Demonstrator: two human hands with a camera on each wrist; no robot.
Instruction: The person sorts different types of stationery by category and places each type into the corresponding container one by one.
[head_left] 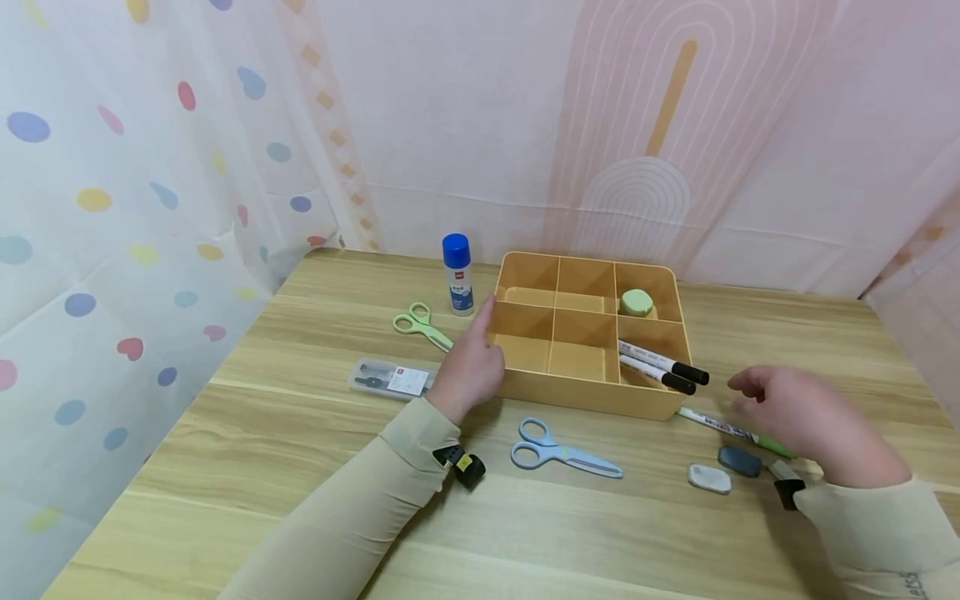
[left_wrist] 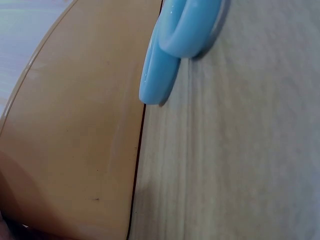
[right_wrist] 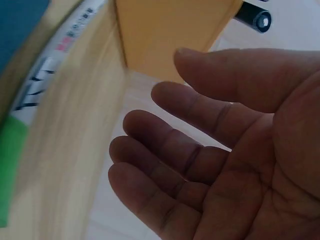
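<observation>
My left hand [head_left: 474,373] touches the left front corner of an orange divided organizer box [head_left: 585,395], its index finger straight along the left side. My right hand [head_left: 806,417] hovers right of the box with fingers loosely bent; the right wrist view shows its palm [right_wrist: 250,175] with nothing in it. Below it on the table lies a marker with a green end [head_left: 723,426]. Two black-capped markers [head_left: 654,358] lean over the right rim of the front right compartment. A pale green rounded item [head_left: 636,302] sits in the back right one.
Blue scissors [head_left: 562,452] lie before the box. A white block [head_left: 708,478] and dark block [head_left: 739,461] lie front right. Left of the box are a blue-capped glue bottle [head_left: 458,275], upright, green scissors [head_left: 422,324] and a clear flat case [head_left: 386,379]. Curtains hang behind the table.
</observation>
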